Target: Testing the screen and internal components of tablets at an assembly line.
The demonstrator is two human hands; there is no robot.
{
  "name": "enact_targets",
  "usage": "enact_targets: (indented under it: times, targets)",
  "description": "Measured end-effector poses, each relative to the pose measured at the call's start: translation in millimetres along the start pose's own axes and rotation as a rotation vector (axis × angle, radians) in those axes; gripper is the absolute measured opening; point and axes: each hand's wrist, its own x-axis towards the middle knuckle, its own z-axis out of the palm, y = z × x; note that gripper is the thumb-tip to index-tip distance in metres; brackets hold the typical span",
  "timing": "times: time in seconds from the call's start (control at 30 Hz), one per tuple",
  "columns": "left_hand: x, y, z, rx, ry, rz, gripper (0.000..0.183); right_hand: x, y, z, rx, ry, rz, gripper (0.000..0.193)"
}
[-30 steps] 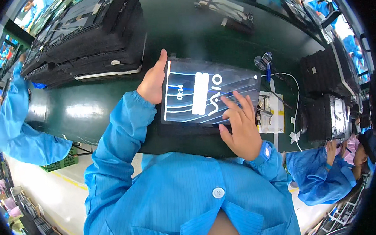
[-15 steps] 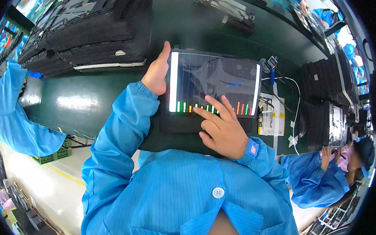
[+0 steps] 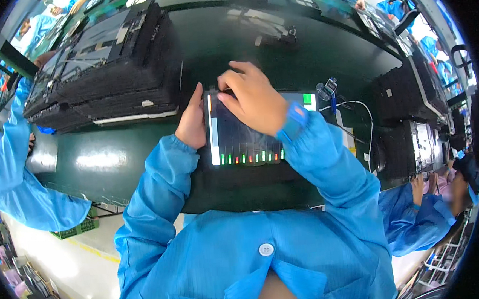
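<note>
A flat display panel lies before me on a dark pad, its screen lit with white side strips and a row of green and red bars. Along its left edge rests my left hand, one digit stretched upward and the others hidden. My right hand reaches over the screen to the top left corner. Its thumb and forefinger are bent together there, closed near a small dark part; what they pinch, if anything, is too small to make out. Part of the screen is covered by this hand and forearm.
A tall stack of black trays with panels stands at the left; other black stacks are at the right. A white cable and a small device lie right of the display. Co-workers in blue sit on both sides.
My right hand has moved from the lower middle of the screen up to its top left corner, fingers now bent together. Colours on the screen have changed. The left hand stays at the left edge.
</note>
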Motion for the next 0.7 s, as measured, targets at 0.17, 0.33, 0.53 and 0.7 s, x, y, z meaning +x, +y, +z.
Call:
enact_targets:
  times: [0.17, 0.33, 0.53, 0.7]
  targets:
    - [2.6, -1.0, 1.5, -0.089, -0.039, -0.024, 0.054, 21.1, 15.0, 16.8, 0.102, -0.041, -0.033, 0.024]
    - [-0.7, -1.8, 10.9, -0.033, -0.062, -0.018, 0.046, 15.2, 9.6, 15.6, 0.109, -0.043, -0.053, 0.025]
    - [-0.5, -5.2, -17.0, 0.068, -0.087, 0.047, 0.026, -8.8, -21.2, 17.9, 0.097, -0.095, -0.139, 0.025]
    - [-8.0, 0.3, -0.5, 0.316, -0.245, 0.082, 0.038, -22.3, -38.3, -1.2, 0.123, -0.09, -0.18, 0.026]
